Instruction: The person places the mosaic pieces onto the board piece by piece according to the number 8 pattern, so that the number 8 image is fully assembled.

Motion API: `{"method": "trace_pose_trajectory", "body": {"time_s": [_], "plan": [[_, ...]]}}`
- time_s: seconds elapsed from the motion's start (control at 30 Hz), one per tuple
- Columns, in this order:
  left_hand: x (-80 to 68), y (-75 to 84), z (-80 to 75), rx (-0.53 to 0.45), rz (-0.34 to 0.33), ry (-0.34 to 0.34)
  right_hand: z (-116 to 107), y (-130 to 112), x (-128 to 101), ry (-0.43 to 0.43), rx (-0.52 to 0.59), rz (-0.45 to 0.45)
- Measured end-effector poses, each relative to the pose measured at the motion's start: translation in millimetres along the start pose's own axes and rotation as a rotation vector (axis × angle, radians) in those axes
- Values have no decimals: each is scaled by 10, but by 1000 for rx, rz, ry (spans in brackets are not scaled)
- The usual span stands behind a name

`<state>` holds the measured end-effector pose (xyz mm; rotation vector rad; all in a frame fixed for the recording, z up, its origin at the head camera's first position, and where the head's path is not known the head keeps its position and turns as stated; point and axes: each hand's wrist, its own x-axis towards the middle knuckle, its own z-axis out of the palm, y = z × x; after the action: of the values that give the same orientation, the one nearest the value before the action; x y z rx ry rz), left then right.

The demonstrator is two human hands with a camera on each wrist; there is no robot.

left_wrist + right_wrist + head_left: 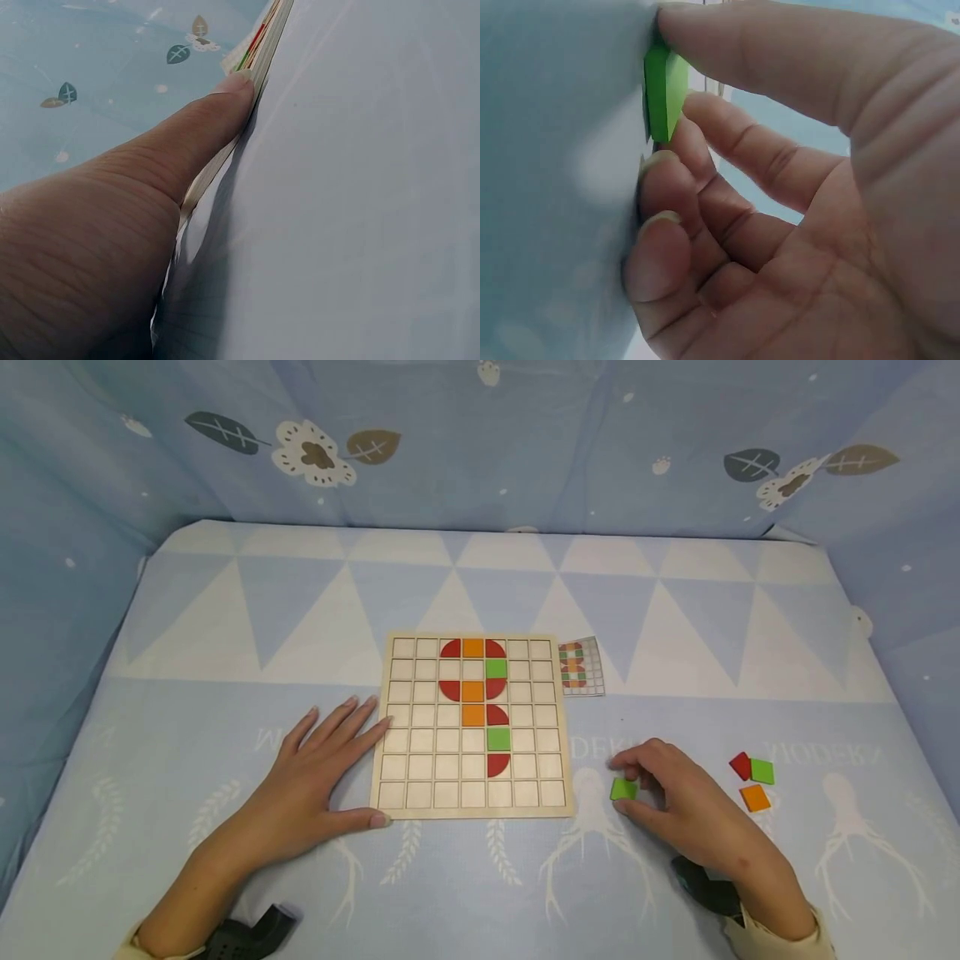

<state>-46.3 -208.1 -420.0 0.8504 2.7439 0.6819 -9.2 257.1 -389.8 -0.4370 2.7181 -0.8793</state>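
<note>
Both hands sit closest to the viewer on the blue patterned table [225, 635]. At the left, the left hand [315, 777] lies flat with fingers spread and straight, fingertips against the left edge of the wooden grid board [405, 793] and thumb along its near left corner. Red, orange and green pieces fill some of the board's middle squares. Just past its far right corner lies a small pattern card [582, 667]. Further right, the right hand [678, 802] has its grip curled around a green square tile [623, 789], pinching it between thumb and fingertips; the tile is square, so no long axis, and lies nearly flat on the table at the hand's left side, near the board's right edge. Rightmost, three loose tiles [752, 779], red, green and orange, lie close together.
</note>
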Motion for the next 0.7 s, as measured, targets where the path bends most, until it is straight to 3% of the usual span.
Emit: {"method": "trace_pose_trajectory", "body": {"time_s": [0.27, 0.5, 0.7], "plan": [[7, 8, -1, -7, -12, -13, -4, -5, 3, -15, 62, 70], [16, 6, -1, 0, -9, -12, 25, 0, 8, 45, 80, 40], [15, 7, -5, 0, -8, -10, 17, -5, 26, -27, 54, 106]]}}
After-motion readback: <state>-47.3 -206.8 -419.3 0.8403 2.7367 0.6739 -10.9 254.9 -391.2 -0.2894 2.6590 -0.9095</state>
